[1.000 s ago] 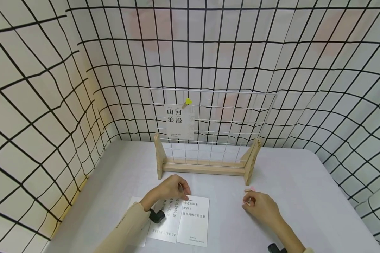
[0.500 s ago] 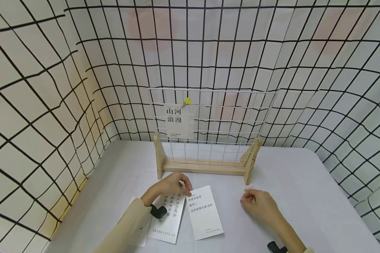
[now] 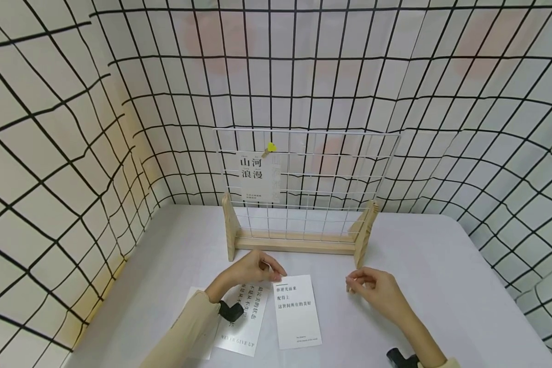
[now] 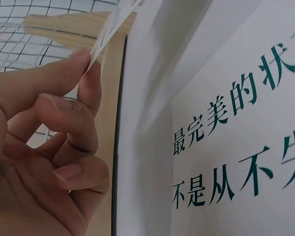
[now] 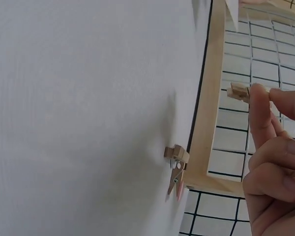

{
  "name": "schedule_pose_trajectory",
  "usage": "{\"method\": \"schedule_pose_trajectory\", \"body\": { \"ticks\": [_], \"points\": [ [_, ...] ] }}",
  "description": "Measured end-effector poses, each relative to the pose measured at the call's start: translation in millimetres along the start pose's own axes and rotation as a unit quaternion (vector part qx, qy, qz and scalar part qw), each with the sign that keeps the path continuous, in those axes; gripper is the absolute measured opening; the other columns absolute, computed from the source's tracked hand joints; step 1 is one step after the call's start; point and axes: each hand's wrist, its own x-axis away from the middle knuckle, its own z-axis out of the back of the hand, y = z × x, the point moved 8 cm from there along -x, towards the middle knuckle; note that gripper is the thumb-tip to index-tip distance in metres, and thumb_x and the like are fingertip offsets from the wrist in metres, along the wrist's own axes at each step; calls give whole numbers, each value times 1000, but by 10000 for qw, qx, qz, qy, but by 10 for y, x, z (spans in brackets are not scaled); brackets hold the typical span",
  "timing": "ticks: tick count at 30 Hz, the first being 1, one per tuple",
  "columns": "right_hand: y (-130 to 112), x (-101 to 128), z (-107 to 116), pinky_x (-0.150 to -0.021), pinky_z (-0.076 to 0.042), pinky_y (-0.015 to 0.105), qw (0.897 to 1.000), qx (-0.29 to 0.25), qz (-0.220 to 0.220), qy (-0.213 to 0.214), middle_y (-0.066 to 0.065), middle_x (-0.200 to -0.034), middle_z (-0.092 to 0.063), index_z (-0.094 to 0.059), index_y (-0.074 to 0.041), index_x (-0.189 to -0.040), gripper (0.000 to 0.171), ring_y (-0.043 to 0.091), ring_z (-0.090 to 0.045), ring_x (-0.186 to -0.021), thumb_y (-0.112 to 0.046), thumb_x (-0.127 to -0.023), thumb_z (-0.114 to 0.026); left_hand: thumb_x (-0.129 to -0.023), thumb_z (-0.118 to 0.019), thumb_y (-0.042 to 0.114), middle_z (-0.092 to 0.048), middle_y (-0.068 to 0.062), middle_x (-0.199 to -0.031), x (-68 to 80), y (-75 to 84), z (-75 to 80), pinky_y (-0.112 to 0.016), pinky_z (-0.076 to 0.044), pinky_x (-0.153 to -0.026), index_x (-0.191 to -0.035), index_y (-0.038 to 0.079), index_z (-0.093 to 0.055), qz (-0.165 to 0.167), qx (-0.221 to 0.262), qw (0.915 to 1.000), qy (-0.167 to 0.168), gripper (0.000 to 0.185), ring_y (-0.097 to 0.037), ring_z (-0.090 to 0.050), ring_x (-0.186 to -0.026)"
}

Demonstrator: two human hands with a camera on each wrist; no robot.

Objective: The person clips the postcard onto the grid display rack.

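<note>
On the near half of the white table (image 3: 418,245), a bit left of centre, things have moved along: a white rectangular paper card with three lines of dark characters (image 3: 299,321) has been pulled clear of its neighbour, a white card printed NEVER GIVE UP (image 3: 245,327). A second ago the two were side by side with no gap; now table shows between them. The card is pinched near its top left corner between thumb and finger of the left hand (image 3: 257,267), other fingers loosely bent. Whether its bottom edge is touching the table can't be told.

Over on the right, a small pale wooden clip (image 5: 238,92) is gripped by the fingertips of the right hand (image 3: 374,291), which has been brought up slightly. Another wooden clip with a pinkish part (image 5: 178,160) is left on the table, near the rack's right end.

Towards the far edge, the white wire mesh rack with a pale wooden base (image 3: 296,245) hasn't been touched. So card and clip are both in hand now, imo, but neither has been fixed to anything yet.
</note>
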Motion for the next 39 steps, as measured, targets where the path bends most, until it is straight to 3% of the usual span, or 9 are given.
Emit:
{"method": "schedule_pose_trajectory", "body": {
  "ticks": [2, 5, 9, 16, 23, 31, 39],
  "points": [
    [24, -3, -18, -56, -50, 19, 9991, -402, -14, -94, -1, -77, -75, -73, -4, -104, 13, 10, -67, -62, -14, -95, -75, -92, -76, 2, -80, -13, -101, 11, -17, -6, -18, -52, -69, -105, 4, -81, 69, 37, 10000, -49, 15, -8, -65, -75],
    [56, -7, -38, -50, -49, 21, 9963, -828, -108, -222, 7, -84, -79, -71, 0, -109, 16, 11, -65, -57, -10, -97, -72, -89, -78, 2, -79, -12, -98, 36, -25, -32, -17, -48, -63, -108, 4, -80, 107, 10, 9997, -201, 19, -8, -59, -68],
    [91, -5, -49, -42, -43, 22, 9948, -955, -264, -255, 12, -92, -80, -71, -1, -110, 17, 7, -52, -49, -10, -96, -73, -86, -81, 2, -77, -8, -95, 63, -35, -86, -17, -41, -59, -110, 4, -79, 144, -33, 9988, -465, 24, -5, -52, -63],
    [89, 3, -34, -42, -42, 23, 9945, -998, -299, -76, 13, -93, -79, -74, -4, -107, 21, 3, -47, -47, -19, -94, -78, -91, -78, 5, -76, -12, -98, 71, -75, -126, -18, -48, -70, -106, 1, -78, 162, -24, 9980, -606, 16, -6, -57, -75],
    [90, 3, -16, -42, -40, 22, 9953, -913, -308, 114, 12, -96, -77, -73, -5, -104, 16, 1, -42, -45, -15, -93, -78, -94, -74, 7, -74, -14, -97, 91, -96, -135, -18, -47, -66, -106, 1, -76, 108, 14, 9984, -563, 13, -6, -55, -70],
    [72, 4, 3, -39, -35, 21, 9964, -789, -229, 222, 13, -93, -73, -71, -8, -115, 27, 1, -37, -43, -15, -91, -81, -96, -73, 6, -77, -13, -98, 134, -65, -91, -19, -46, -59, -108, 3, -77, 99, 110, 9993, -348, 13, -12, -54, -65],
    [46, 3, 82, -38, -31, 22, 9969, -498, 25, 603, 10, -90, -74, -77, -8, -104, 16, -3, -34, -45, -14, -90, -81, -90, -79, 6, -79, -15, -98, 186, -49, 27, -16, -46, -60, -110, 3, -80, 9, 38, 10000, -55, 20, -8, -59, -67]
  ]
}}
